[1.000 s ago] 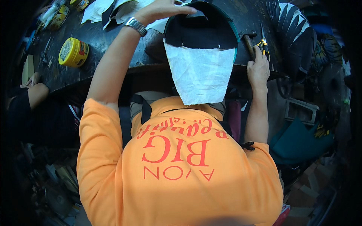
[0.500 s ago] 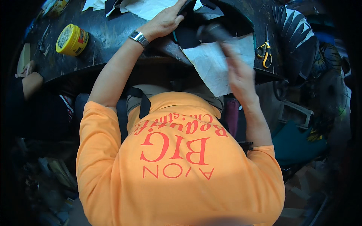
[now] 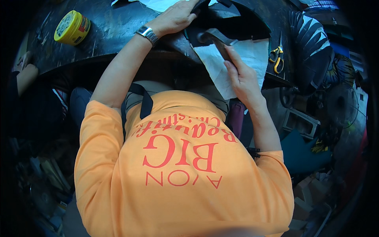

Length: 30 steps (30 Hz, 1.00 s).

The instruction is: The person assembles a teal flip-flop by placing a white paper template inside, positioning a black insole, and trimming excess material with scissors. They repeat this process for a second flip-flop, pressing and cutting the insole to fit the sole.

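My right hand (image 3: 244,79) grips a hammer (image 3: 222,50) by its handle, the metal head pointing away from me and to the left. Under the head lies a black sheet-like piece (image 3: 242,24) with a curved outer edge, on the dark table. My left hand (image 3: 175,19), with a metal-band watch at the wrist, pinches the left edge of this black piece; its fingertips are partly hidden. A thin whitish sheet (image 3: 217,71) spreads from beneath the black piece and hangs over the table's near edge.
Left on the dark table (image 3: 106,33) stands a yellow tub (image 3: 72,28). Yellow-handled pliers (image 3: 278,59) lie at the right, beside a fanned stack of black pieces (image 3: 310,43). Another person's hand (image 3: 25,63) rests at the far left. A fan (image 3: 342,104) stands at the right.
The hammer, blurred before, now shows sharply, its head slightly further left. My left hand keeps its hold on the black piece. The whole view has shifted slightly.
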Each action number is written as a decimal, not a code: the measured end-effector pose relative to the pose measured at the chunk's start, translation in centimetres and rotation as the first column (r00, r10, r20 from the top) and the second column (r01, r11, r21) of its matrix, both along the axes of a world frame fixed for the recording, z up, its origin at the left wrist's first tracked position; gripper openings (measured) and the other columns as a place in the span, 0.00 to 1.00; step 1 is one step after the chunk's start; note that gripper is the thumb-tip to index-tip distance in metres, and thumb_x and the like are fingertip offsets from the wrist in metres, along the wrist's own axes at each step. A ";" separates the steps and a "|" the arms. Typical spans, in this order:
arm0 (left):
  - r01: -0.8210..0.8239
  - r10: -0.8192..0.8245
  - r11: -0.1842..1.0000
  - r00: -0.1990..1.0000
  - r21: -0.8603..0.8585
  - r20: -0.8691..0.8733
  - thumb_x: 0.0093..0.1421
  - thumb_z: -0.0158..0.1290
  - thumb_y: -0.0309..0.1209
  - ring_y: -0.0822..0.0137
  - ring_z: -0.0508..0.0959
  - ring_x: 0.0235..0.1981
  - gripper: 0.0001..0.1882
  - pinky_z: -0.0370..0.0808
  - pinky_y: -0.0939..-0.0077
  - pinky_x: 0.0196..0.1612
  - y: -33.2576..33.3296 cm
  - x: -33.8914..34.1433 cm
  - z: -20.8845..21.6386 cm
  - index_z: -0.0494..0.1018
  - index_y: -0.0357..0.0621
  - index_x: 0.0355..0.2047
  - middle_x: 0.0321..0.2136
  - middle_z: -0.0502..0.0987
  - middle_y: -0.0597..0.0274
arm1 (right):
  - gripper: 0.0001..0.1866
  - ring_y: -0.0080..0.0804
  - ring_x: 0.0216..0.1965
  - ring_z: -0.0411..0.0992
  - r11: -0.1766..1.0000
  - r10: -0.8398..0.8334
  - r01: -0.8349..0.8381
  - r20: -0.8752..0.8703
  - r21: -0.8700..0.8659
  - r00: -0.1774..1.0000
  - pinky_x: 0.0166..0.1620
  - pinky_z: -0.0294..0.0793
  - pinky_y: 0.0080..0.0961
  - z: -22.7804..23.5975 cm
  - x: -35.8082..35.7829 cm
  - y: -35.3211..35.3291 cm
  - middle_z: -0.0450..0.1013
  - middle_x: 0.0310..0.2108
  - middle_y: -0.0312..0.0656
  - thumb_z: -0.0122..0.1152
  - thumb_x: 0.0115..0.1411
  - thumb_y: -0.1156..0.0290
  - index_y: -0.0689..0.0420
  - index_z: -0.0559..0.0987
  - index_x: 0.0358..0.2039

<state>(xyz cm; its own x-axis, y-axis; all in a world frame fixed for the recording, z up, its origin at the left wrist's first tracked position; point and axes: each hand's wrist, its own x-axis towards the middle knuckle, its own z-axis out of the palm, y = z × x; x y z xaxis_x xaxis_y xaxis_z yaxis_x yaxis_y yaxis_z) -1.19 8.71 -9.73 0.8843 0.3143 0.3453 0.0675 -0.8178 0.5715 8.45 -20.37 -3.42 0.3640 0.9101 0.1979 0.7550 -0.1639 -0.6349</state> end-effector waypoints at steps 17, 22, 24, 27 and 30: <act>0.008 -0.006 0.999 0.999 -0.042 0.042 0.64 0.49 0.32 0.41 0.63 0.67 0.37 0.58 0.58 0.70 -0.4 -0.2 0.2 0.52 0.34 0.71 0.66 0.62 0.32 | 0.25 0.35 0.48 0.79 0.982 -0.186 0.179 -0.187 -0.051 0.965 0.50 0.75 0.31 1.5 0.3 -2.4 0.80 0.50 0.49 0.60 0.69 0.70 0.50 0.72 0.66; 0.072 -0.072 0.997 0.996 -0.002 -0.045 0.65 0.49 0.35 0.42 0.66 0.65 0.37 0.60 0.60 0.69 -0.3 -0.5 2.9 0.52 0.35 0.71 0.65 0.64 0.33 | 0.27 0.15 0.28 0.66 0.926 -0.051 0.189 -0.388 0.327 0.920 0.33 0.71 0.17 2.5 1.1 -3.8 0.78 0.45 0.36 0.57 0.71 0.71 0.48 0.68 0.70; 0.083 -0.082 0.997 0.994 0.010 -0.076 0.66 0.49 0.40 0.44 0.68 0.65 0.38 0.62 0.61 0.68 -0.3 -0.4 4.2 0.52 0.36 0.71 0.65 0.64 0.35 | 0.29 0.24 0.28 0.75 0.959 -0.100 0.136 -0.150 0.250 0.984 0.35 0.75 0.23 1.1 0.9 -3.4 0.81 0.45 0.44 0.58 0.71 0.69 0.49 0.65 0.71; -0.131 -0.120 0.887 0.861 -0.443 -0.495 0.67 0.51 0.45 0.52 0.66 0.67 0.40 0.60 0.66 0.69 -0.8 0.7 5.2 0.52 0.36 0.72 0.68 0.63 0.41 | 0.25 0.58 0.37 0.79 0.973 -0.170 0.160 -0.048 -0.167 0.984 0.40 0.78 0.40 -0.2 1.0 -3.1 0.79 0.34 0.57 0.60 0.68 0.63 0.46 0.71 0.66; 0.287 -0.218 0.736 0.958 -0.613 0.188 0.68 0.53 0.46 0.61 0.61 0.70 0.41 0.55 0.72 0.71 -2.2 2.1 4.9 0.52 0.37 0.72 0.70 0.60 0.48 | 0.25 0.57 0.36 0.80 0.991 -0.116 0.117 0.032 -0.066 0.993 0.40 0.78 0.42 0.0 1.7 -1.6 0.79 0.33 0.57 0.57 0.70 0.60 0.42 0.70 0.67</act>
<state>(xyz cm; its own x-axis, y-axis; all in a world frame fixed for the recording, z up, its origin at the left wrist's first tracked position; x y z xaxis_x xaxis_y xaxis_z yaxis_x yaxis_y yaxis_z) 0.96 6.49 -4.86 0.9357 0.2602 0.2381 -0.1730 -0.2496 0.9528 10.14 -21.99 -3.38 0.4636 0.8734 0.1490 0.7455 -0.2936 -0.5984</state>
